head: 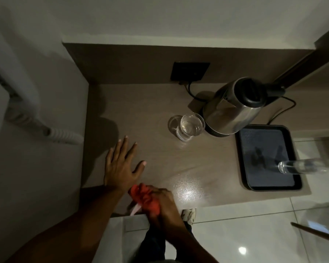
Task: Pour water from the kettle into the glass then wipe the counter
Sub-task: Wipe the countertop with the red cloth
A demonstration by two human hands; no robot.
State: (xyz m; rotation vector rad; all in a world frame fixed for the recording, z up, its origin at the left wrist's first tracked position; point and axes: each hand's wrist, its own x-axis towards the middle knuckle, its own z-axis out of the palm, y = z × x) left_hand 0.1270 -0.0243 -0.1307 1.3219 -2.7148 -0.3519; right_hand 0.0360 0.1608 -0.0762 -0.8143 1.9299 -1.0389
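A steel kettle (pixel 234 107) with a black lid stands on its base at the back right of the brown counter (pixel 150 114). Just left of it stands a clear glass (pixel 190 126) holding water. My left hand (pixel 120 164) lies flat on the counter with fingers spread, holding nothing. My right hand (pixel 160 200) is closed on a bunched red cloth (pixel 144 196) at the counter's front edge, right beside my left wrist.
A black tray (pixel 243 158) with a dark mat sits at the counter's right end, with a second glass (pixel 300 166) on it. A black cord (pixel 285 109) runs behind the kettle to a wall socket (pixel 190 71). Walls close the back and left.
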